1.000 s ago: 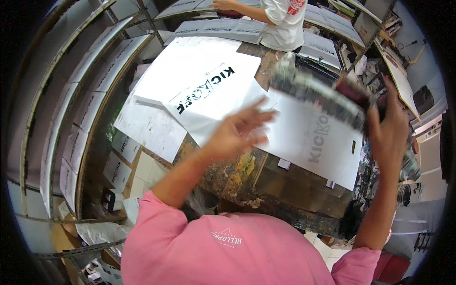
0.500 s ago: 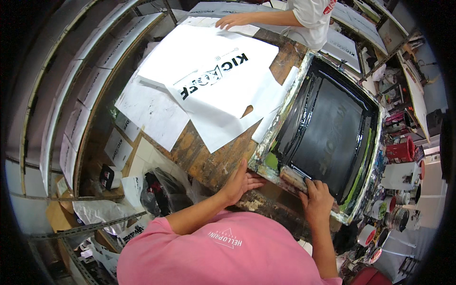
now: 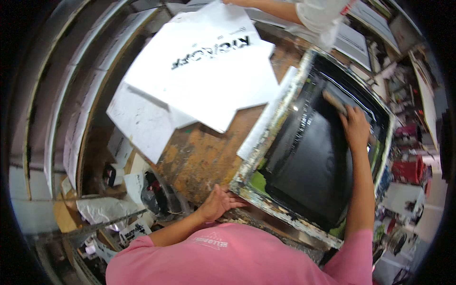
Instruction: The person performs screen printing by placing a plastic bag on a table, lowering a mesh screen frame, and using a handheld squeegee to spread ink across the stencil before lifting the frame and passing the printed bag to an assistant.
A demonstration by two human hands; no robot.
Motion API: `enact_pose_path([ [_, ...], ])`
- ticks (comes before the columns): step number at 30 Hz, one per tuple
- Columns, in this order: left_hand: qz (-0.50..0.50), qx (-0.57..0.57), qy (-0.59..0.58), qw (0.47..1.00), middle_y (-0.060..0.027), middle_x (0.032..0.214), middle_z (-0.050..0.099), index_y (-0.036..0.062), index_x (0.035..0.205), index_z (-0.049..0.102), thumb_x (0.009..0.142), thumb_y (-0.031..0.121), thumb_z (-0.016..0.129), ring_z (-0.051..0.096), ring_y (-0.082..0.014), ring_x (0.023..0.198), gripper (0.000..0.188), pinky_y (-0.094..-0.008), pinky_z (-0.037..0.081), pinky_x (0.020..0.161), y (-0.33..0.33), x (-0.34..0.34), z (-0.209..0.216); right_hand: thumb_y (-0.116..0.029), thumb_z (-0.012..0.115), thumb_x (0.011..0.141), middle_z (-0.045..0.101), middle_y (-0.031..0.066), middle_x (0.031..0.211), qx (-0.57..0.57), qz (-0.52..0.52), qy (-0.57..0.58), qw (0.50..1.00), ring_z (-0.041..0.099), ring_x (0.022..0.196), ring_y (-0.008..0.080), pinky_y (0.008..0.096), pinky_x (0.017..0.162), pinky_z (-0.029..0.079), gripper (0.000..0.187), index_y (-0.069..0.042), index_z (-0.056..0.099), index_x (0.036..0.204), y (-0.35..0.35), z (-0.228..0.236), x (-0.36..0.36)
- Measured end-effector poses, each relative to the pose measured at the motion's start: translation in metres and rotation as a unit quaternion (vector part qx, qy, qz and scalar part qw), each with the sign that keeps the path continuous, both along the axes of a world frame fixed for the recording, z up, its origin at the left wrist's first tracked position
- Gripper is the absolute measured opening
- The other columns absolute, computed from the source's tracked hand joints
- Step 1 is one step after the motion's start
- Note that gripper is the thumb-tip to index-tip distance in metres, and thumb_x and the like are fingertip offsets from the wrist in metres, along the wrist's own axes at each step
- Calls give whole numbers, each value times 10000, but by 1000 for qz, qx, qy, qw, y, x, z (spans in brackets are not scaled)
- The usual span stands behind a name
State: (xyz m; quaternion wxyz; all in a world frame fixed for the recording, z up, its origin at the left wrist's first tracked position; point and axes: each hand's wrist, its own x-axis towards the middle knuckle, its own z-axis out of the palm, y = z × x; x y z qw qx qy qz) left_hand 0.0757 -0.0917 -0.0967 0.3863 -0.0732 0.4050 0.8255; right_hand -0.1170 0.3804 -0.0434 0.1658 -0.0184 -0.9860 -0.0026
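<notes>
Beneath the curled fingers of the right hand [image 3: 357, 128] sits a squeegee [image 3: 335, 102] with a wooden handle, gripped near its middle, one end sticking out past the fingertips on the upper left. That hand is closed round the handle, over the far right part of a screen frame [image 3: 281, 213]. Below and to the left of those fingers spreads black ink [image 3: 311, 171], glossy in streaks toward the far edge and duller close to the forearm; green patches [image 3: 259, 185] show at the corners.

The left hand [image 3: 216, 204] holds nothing that can be seen, its thumb raised and its fingers stretched loosely toward the near left corner of the frame (whether the tips touch the rim I cannot tell). Just beyond the left thumb lies the bare, stained wood of the worktable [image 3: 194, 156]. Farther off from that thumb, large white sheets [image 3: 156, 71] overlap at angles, the top one carrying black print. A narrow white strip [image 3: 270, 110] lies along the frame's left side, between the two hands.

Well apart from the right fingers, beyond the frame's far left corner, a co-worker's bare forearm [image 3: 278, 9] reaches over the sheets from a white sleeve [image 3: 316, 12]. To the left of all the fingers stand shelves [image 3: 95, 95] with pale sheets laid along them; out to the right is a red container [image 3: 407, 169]
</notes>
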Motion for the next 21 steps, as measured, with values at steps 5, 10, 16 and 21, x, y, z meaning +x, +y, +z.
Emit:
enact_pose_path([
  [5,8,15,17,1000,-279,1452,563,-18,1525,408,912,887,247,542,-415,1371,1105,-600,398,1168,-5,-3,-2,-455,653,968,700,164,1159,-30,26,-58,998,675,1069,376,482,890,546,422,-111,690,1209,38,25,-46],
  [10,24,86,29,996,-277,1324,656,-21,1408,539,961,831,229,598,-439,1293,1011,-591,411,1157,-6,-4,-8,-402,640,977,709,246,916,-162,84,-167,969,683,890,454,534,794,519,356,-54,708,1013,-15,86,42],
  [16,28,140,7,990,-259,1292,687,-3,1316,648,930,872,248,629,-426,1255,1037,-596,405,1154,-5,-10,-4,-368,723,922,660,165,1024,-165,30,-233,958,674,948,403,526,783,534,346,-88,700,1125,-131,108,230],
  [21,-66,275,56,957,-272,1438,591,104,1352,663,803,988,263,576,-438,1323,1114,-602,318,1204,-4,-22,66,-317,777,855,604,125,1034,-73,-19,-85,994,599,1061,327,497,946,461,407,-101,682,1187,-172,149,271],
])
